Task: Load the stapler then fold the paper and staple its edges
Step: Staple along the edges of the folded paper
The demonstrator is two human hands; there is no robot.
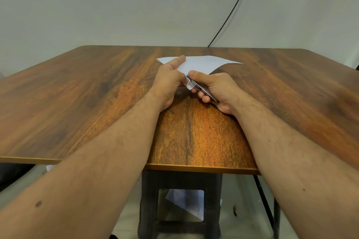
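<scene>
The white paper (pixel 202 64) lies on the wooden table (pixel 77 93), in the far middle part of the top, and it looks folded, with a pointed corner to the right and another corner near the person. The left hand (pixel 167 81) lies on the near left part of the paper. Its index finger is stretched forward and presses flat on the sheet, and the other fingers are curled together at the near corner of the paper; I cannot tell exactly if they pinch the corner or only rest on it.

The right hand (pixel 215 89) is closed around the stapler (pixel 202 89), a small dark one with a blue tip. The thumb lies on top near the blue end, and the other fingers wrap it from below, so the hand is clamped on it. The front of the stapler is at the near corner of the paper, and this corner seems to sit in the stapler's mouth, but the view is small here and partly hidden by the fingers.

Both forearms reach over the near edge of the table. Under the table there is a dark stool (pixel 180 205), and another white sheet (pixel 186 203) lies on the floor behind it. A black cable (pixel 233 9) runs down the pale wall (pixel 116 6) behind the table.
</scene>
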